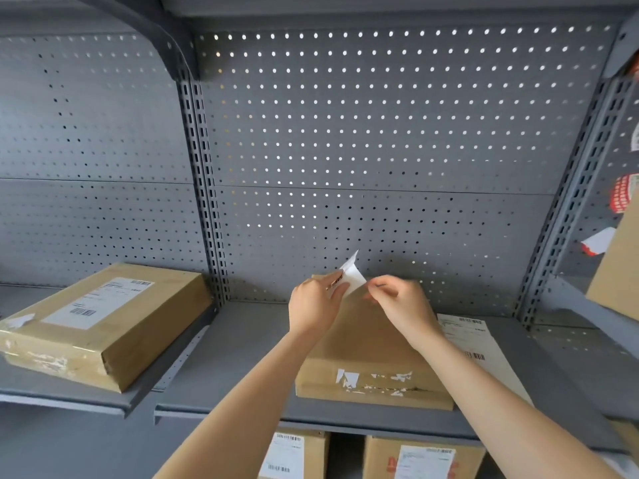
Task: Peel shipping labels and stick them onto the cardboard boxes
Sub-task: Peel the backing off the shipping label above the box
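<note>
Head view, and nearest us two labelled boxes [352,458] sit on the lower shelf. Up on the grey shelf [242,344], the cardboard box [366,354] lies flat, front face scarred with torn label scraps. Above its far edge, left hand [316,302] pinches the shipping label [349,276], right hand [397,299] pinches its other edge, sheet curling up between them. Loose label sheet [473,337] right beside the box, a labelled box [100,323] off left, pegboard [363,133] behind

above the cardboard box [366,344] on the grey shelf [242,340], my left hand [316,302] and right hand [397,299] pinch a white label [352,276] between them.
</note>
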The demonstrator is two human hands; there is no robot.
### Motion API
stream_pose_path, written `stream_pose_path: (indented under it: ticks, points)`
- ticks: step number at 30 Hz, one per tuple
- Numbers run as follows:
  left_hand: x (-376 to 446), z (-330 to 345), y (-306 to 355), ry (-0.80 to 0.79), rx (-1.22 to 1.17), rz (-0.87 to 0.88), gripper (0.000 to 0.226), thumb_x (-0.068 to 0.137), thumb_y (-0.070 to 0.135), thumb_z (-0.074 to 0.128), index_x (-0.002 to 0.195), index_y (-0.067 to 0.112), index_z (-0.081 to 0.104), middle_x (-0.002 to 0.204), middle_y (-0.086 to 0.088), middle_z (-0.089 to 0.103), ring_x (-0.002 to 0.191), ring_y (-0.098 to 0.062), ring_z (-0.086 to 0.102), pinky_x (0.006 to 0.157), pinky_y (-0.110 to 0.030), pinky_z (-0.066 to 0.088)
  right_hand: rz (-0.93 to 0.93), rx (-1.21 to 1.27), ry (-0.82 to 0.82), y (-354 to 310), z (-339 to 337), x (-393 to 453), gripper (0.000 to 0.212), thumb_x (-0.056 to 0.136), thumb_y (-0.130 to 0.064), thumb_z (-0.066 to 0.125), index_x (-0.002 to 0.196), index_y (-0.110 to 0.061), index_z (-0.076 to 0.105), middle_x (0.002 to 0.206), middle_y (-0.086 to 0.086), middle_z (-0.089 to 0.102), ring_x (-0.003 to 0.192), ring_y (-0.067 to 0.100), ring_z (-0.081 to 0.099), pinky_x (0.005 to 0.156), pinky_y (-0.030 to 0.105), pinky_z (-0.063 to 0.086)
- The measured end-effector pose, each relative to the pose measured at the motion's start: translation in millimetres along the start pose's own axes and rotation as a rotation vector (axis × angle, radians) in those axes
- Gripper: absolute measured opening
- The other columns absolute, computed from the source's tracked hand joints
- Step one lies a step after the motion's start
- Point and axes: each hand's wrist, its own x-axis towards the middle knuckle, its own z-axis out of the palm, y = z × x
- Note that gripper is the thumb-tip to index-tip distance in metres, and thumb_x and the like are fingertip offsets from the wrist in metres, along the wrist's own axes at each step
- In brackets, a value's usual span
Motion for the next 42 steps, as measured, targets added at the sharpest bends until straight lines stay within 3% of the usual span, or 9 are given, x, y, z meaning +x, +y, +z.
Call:
stream_pose_path:
  ticks: [4,8,13,19,23,29,32,35,42]
  points:
    - [-3.4,16.0,-1.7,-0.043,-0.03,-0.043,0.035,0.092,0.045,0.052,0.124,0.036,0.06,0.101,0.001,0.073,0.098,-0.027,0.061,0.077,-0.034,0.051,0.042,0.061,0.022,10.5,-0.6,-4.5,0.011,0.089,-0.022,0.06,0.09,-0.019,0.071,0.081,-0.008,0.074,0.083,0.006,0.067,0.063,0.004,0.042]
    - [-2.6,20.2,0.2,-0.046,-0.044,-0.053,0.033,0.09,0.043,0.056,0.121,0.035,0.063,0.106,-0.002,0.07,0.1,-0.029,0.06,0.087,-0.034,0.048,0.05,0.105,0.027,13.3,-0.4,-3.8,0.009,0.087,-0.021,0.062,0.09,-0.02,0.07,0.081,-0.008,0.074,0.084,0.006,0.067,0.075,0.019,0.048]
    - [-1.4,22.0,2.3,-0.058,-0.066,-0.03,0.034,0.088,0.039,0.059,0.122,0.031,0.063,0.12,-0.003,0.062,0.114,-0.02,0.054,0.092,-0.031,0.044,0.026,0.069,0.05,16.1,0.2,-2.4,0.009,0.088,-0.019,0.062,0.088,-0.018,0.071,0.08,-0.008,0.074,0.081,0.0,0.066,0.062,0.001,0.04]
    - [-2.1,21.7,14.1,-0.032,-0.212,0.054,0.028,0.087,0.021,0.065,0.115,0.018,0.069,0.116,-0.003,0.065,0.109,-0.017,0.058,0.089,-0.019,0.041,0.058,0.124,0.063,19.5,1.1,1.1,0.009,0.088,-0.019,0.062,0.086,-0.017,0.071,0.079,-0.007,0.073,0.082,0.007,0.066,0.068,0.009,0.045]
    - [-1.5,23.8,15.3,-0.059,-0.259,0.053,0.032,0.085,0.03,0.068,0.116,0.022,0.068,0.118,0.002,0.064,0.114,-0.01,0.052,0.084,-0.011,0.035,0.064,0.162,0.056,21.6,0.6,2.3,0.01,0.087,-0.018,0.063,0.088,-0.017,0.072,0.082,-0.006,0.073,0.082,0.006,0.066,0.07,0.011,0.046]
    - [1.5,22.9,13.1,-0.082,-0.345,-0.052,0.023,0.086,0.029,0.066,0.109,0.025,0.071,0.099,0.011,0.064,0.092,-0.004,0.057,0.067,0.001,0.036,0.056,0.252,0.021,23.5,0.0,2.4,0.012,0.089,-0.012,0.061,0.087,-0.015,0.073,0.083,0.003,0.074,0.071,0.001,0.063,0.069,0.01,0.047]
    - [0.4,21.0,11.6,-0.082,-0.397,-0.079,0.018,0.087,0.027,0.066,0.103,0.025,0.072,0.091,0.014,0.062,0.086,-0.001,0.055,0.068,0.002,0.037,0.078,0.233,0.013,23.3,1.2,2.8,0.01,0.088,-0.014,0.062,0.087,-0.014,0.072,0.082,0.001,0.074,0.071,0.001,0.064,0.067,0.008,0.046]
    - [-0.2,20.3,12.5,-0.085,-0.401,-0.069,0.02,0.087,0.028,0.066,0.105,0.025,0.072,0.097,0.009,0.067,0.089,-0.004,0.056,0.069,0.0,0.037,0.092,0.222,0.01,23.9,2.0,3.3,0.009,0.088,-0.016,0.062,0.09,-0.014,0.071,0.083,0.001,0.074,0.078,0.008,0.066,0.071,0.015,0.046]
    - [0.0,20.9,12.9,-0.094,-0.386,-0.078,0.024,0.087,0.031,0.065,0.11,0.026,0.071,0.103,0.005,0.069,0.09,-0.004,0.055,0.066,0.004,0.036,0.094,0.218,0.011,23.6,2.0,2.9,0.008,0.088,-0.018,0.063,0.086,-0.017,0.071,0.081,-0.003,0.074,0.083,0.011,0.067,0.075,0.017,0.046]
